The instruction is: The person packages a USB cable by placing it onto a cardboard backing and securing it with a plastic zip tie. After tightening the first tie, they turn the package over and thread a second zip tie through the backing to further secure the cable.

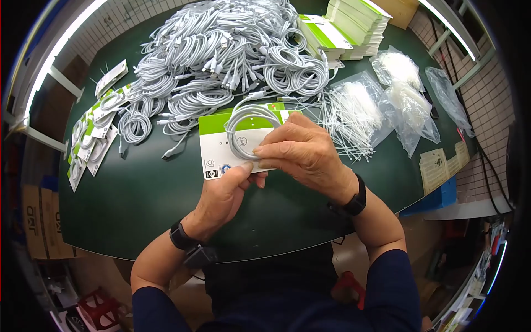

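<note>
A coiled white cable lies against a white and green cardboard card above the near middle of the table. My left hand grips the card's lower edge, its thumb on the front and its other fingers behind. My right hand pinches the lower right of the coil between thumb and fingers, over the card. Part of the card's right side is hidden behind that hand. Beyond the card spreads a large heap of coiled cables. Loose white zip ties lie to the right of my right hand.
Carded cables lie at the table's left. Stacks of green and white cards stand at the back right. Plastic bags of zip ties sit on the right, near a worn paper sheet. The dark green table has a curved front edge.
</note>
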`<state>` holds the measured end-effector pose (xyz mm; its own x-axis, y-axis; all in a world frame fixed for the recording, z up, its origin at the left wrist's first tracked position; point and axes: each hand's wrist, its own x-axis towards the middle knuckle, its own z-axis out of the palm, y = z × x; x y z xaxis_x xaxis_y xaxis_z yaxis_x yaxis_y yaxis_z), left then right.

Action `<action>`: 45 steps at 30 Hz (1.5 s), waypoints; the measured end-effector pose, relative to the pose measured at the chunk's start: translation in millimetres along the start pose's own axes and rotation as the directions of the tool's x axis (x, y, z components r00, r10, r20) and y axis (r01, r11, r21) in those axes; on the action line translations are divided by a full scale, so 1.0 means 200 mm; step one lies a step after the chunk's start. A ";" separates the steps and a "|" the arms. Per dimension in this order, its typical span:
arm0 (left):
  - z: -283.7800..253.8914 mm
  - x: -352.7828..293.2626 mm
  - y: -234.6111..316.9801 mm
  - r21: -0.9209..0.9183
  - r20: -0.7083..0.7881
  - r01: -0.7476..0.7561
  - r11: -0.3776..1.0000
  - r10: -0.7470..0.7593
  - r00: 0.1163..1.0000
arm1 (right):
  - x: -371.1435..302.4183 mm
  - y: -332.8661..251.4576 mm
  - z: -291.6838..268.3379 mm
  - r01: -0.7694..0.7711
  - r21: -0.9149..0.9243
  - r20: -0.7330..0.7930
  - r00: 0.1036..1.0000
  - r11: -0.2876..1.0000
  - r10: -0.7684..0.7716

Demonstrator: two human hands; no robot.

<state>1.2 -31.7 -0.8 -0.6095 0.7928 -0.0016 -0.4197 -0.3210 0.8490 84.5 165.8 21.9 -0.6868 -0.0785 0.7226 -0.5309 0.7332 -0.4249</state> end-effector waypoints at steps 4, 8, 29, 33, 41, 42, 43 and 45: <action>0.03 0.00 0.02 0.005 -0.055 -0.042 0.999 0.042 0.998 | 0.00 0.01 0.05 -0.005 0.029 0.008 1.000 1.000 0.005; 0.03 0.02 0.01 0.021 -0.141 -0.051 0.998 0.054 0.989 | -0.02 -0.02 0.11 -0.025 0.068 -0.006 1.000 0.997 0.026; -0.01 0.02 0.05 0.181 -0.239 0.078 0.980 -0.033 0.970 | -0.03 -0.06 0.12 -0.026 0.037 0.099 0.995 0.999 0.022; -0.05 0.02 0.03 0.168 -0.205 0.052 0.984 -0.017 0.979 | -0.02 -0.07 0.14 -0.088 0.076 0.118 0.990 0.993 0.079; -0.05 0.02 0.03 0.163 -0.191 0.074 0.984 -0.042 0.981 | 0.00 -0.09 0.10 -0.190 0.129 0.199 0.967 0.973 0.162; -0.05 0.03 0.03 0.164 -0.190 0.074 0.984 -0.042 0.981 | 0.00 -0.09 0.10 -0.183 0.113 0.201 0.967 0.977 0.158; -0.05 0.03 0.03 0.170 -0.189 0.072 0.983 -0.039 0.981 | 0.00 -0.10 0.10 -0.176 0.098 0.204 0.967 0.980 0.153; -0.04 0.03 0.03 0.183 -0.188 0.069 0.981 -0.034 0.982 | 0.00 -0.10 0.09 -0.168 0.082 0.204 0.968 0.982 0.149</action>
<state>-10.5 -34.2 0.5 -0.7102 0.6919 -0.1299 -0.3311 -0.1654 0.9290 86.1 138.7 19.8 -0.8449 -0.1049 0.5245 -0.4467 0.6777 -0.5841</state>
